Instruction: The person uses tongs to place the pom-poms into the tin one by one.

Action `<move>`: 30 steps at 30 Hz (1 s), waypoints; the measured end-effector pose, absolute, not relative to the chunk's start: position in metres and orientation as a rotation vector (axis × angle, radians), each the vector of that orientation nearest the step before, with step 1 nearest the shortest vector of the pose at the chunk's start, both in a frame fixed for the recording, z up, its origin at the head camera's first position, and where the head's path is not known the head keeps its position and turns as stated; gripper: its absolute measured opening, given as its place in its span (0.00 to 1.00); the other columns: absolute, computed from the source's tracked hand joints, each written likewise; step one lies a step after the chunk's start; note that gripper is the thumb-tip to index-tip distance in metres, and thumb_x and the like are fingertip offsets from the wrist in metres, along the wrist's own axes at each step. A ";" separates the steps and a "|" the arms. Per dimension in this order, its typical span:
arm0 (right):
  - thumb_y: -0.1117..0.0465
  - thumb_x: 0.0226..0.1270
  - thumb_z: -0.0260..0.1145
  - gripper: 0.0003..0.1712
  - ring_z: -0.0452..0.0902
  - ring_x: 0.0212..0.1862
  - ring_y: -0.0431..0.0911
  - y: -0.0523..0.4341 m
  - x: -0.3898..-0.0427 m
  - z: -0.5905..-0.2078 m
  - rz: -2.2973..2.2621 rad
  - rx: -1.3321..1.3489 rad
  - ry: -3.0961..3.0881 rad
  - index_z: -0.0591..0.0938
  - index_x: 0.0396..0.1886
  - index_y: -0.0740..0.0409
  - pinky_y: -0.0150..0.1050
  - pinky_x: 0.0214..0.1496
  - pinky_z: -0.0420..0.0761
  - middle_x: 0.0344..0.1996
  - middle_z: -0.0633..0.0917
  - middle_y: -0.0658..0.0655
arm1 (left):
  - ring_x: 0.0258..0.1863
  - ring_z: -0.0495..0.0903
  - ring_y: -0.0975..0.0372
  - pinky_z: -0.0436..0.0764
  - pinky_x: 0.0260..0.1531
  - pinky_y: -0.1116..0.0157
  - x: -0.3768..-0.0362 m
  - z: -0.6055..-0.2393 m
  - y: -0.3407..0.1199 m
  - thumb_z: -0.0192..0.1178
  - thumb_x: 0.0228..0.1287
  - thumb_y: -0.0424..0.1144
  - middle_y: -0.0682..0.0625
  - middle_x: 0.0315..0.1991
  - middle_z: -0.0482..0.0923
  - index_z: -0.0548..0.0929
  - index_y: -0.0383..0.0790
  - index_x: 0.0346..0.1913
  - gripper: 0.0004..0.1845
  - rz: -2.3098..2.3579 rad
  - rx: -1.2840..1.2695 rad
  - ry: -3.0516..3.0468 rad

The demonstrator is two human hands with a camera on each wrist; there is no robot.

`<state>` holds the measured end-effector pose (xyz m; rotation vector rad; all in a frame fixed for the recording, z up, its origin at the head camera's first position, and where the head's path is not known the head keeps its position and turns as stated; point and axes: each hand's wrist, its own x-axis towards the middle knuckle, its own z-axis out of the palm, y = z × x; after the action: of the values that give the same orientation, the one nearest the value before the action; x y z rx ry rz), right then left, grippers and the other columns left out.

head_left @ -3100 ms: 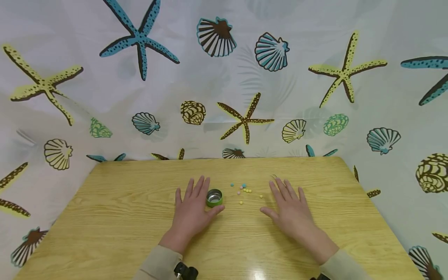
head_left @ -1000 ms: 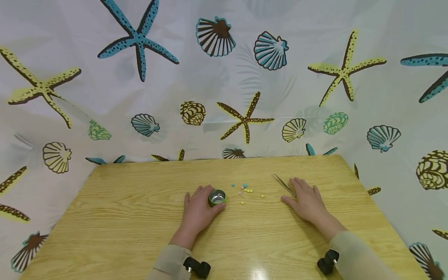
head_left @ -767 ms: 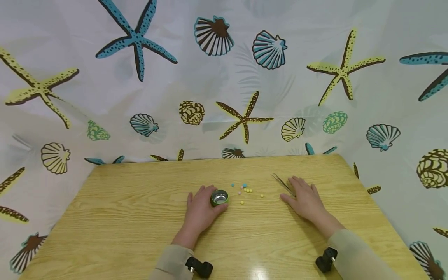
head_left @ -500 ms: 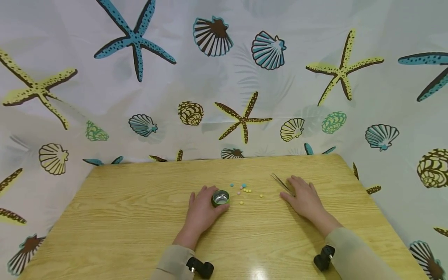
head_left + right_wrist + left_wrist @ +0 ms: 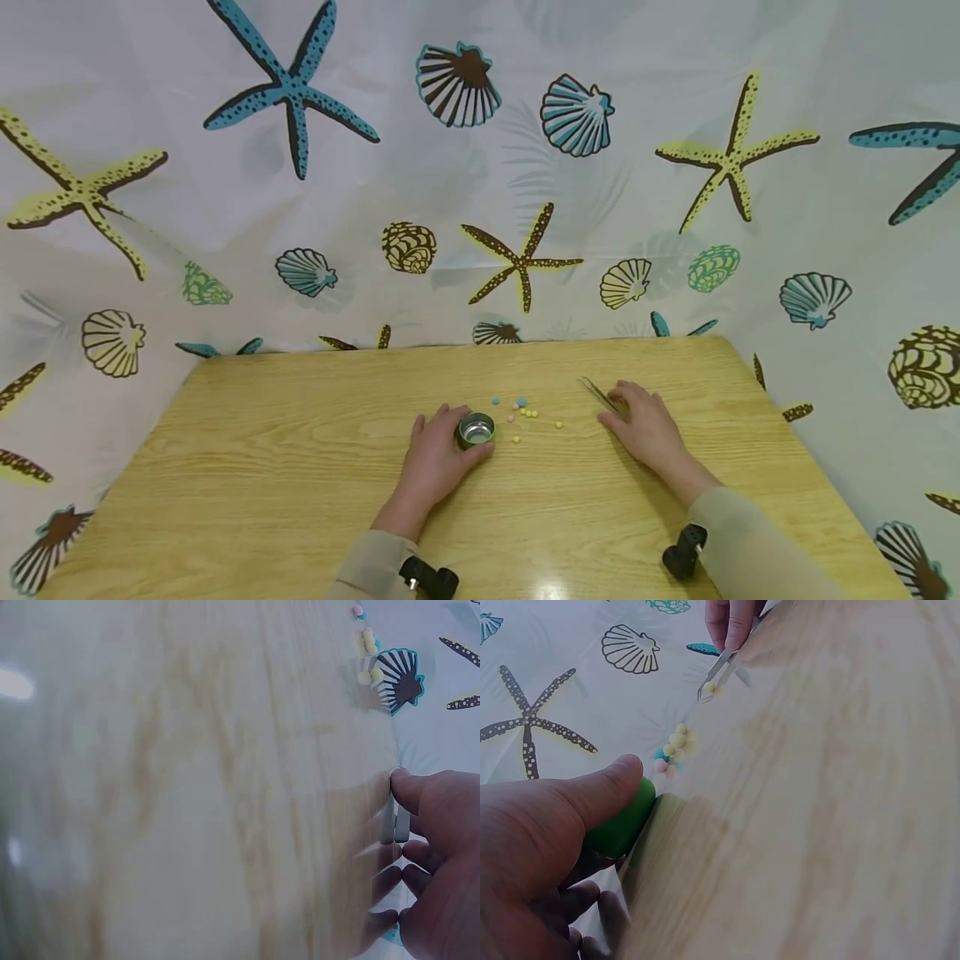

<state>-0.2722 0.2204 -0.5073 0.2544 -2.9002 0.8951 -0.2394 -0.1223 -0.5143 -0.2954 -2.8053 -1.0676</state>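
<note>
Both hands have curled in: left hand [image 5: 437, 452] clasps the green cup [image 5: 476, 430] steady, right hand [image 5: 647, 425] pinches tweezers [image 5: 597, 391] beside the beads [image 5: 527, 412], mid-tabletop [image 5: 262, 467].

Table: light yellow-brown wood-grain tabletop [image 5: 285, 467], rectangular, spanning most of the near half of the head view; far edge meets the backdrop.
Table surface: glossy; bright glare patch at the near edge, centre.
Backdrop: pale white-grey fabric curtain [image 5: 450, 183] printed with starfish and seashells in teal, yellow and brown; hangs behind the table and wraps round its left and right sides.
Backdrop detail: faint grey leaf shapes between the prints; soft folds on the left.
Light: even, diffuse, from above; shadows on the wood are weak.
Floor, windows: hidden by the curtain.
</note>
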 end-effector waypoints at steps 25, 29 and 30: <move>0.62 0.82 0.71 0.08 0.71 0.75 0.69 0.218 -0.278 -0.511 1.006 0.081 -2.833 0.86 0.49 0.63 0.66 0.79 0.69 0.73 0.79 0.71 | 0.80 0.68 0.39 0.48 0.84 0.35 -0.240 -0.520 -0.122 0.81 0.67 0.47 0.36 0.70 0.82 0.81 0.32 0.72 0.37 -1.066 -0.299 -2.809; 0.61 0.82 0.70 0.07 0.72 0.75 0.69 0.217 -0.280 -0.511 1.024 0.079 -2.822 0.86 0.48 0.62 0.65 0.77 0.72 0.73 0.79 0.70 | 0.80 0.68 0.39 0.48 0.84 0.35 -0.240 -0.520 -0.122 0.82 0.67 0.47 0.36 0.70 0.82 0.81 0.31 0.72 0.38 -1.066 -0.294 -2.805; 0.62 0.82 0.69 0.07 0.72 0.75 0.69 0.217 -0.281 -0.511 1.028 0.077 -2.820 0.86 0.48 0.62 0.65 0.77 0.72 0.73 0.79 0.70 | 0.80 0.68 0.39 0.48 0.84 0.35 -0.240 -0.520 -0.122 0.82 0.67 0.47 0.36 0.70 0.82 0.81 0.32 0.72 0.38 -1.065 -0.293 -2.804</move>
<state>-0.2808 0.2175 -0.5110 0.0766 -2.8200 1.0276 -0.2405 -0.1222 -0.5205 -0.2926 -2.8045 -1.0653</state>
